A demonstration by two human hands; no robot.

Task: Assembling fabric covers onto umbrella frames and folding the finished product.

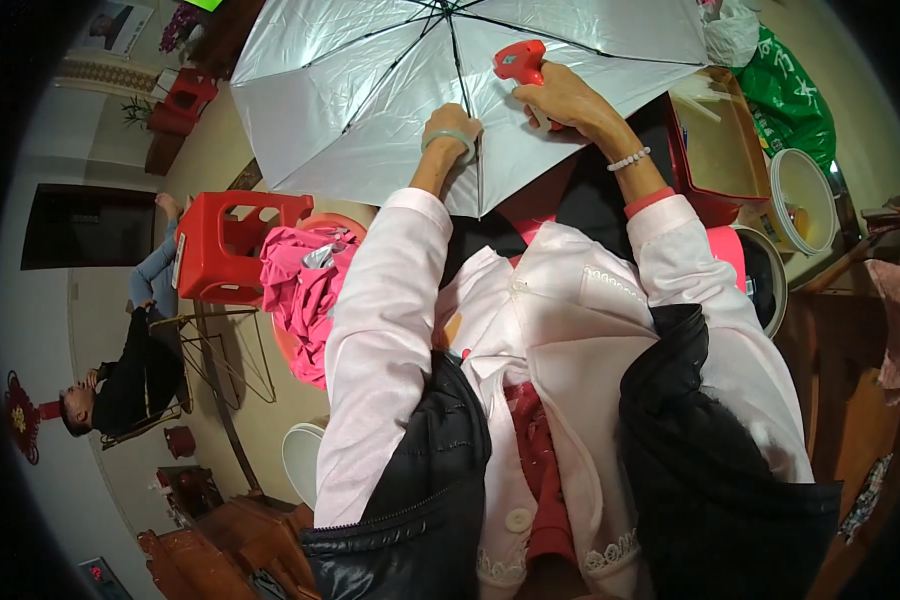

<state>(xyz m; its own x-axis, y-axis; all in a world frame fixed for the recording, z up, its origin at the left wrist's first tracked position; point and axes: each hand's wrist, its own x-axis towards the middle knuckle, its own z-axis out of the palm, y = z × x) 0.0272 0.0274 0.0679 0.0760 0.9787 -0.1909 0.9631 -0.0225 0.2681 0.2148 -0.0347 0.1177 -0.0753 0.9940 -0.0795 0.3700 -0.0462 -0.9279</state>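
I have the opened silver umbrella (315,135) inner side toward me, a rib (459,70) running down toward the wearer. The right hand (562,98) grasps a red pistol-shaped tool (518,62) over it, head leftward; the left hand (450,125) curls by that rib (I can't tell its grip). Red plastic stool (202,255) left, red-sided box (718,160) close right.

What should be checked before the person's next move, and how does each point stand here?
1. Umbrella spread open: ok.
2. Left hand at the umbrella, beside a rib: ok.
3. Left fingertips gripping the fabric: cannot tell, they are hidden.
4. Red pistol-shaped tool held in the right hand: ok.
5. Tool apart from the left hand: ok.
6. Finger on the tool's trigger: cannot tell.
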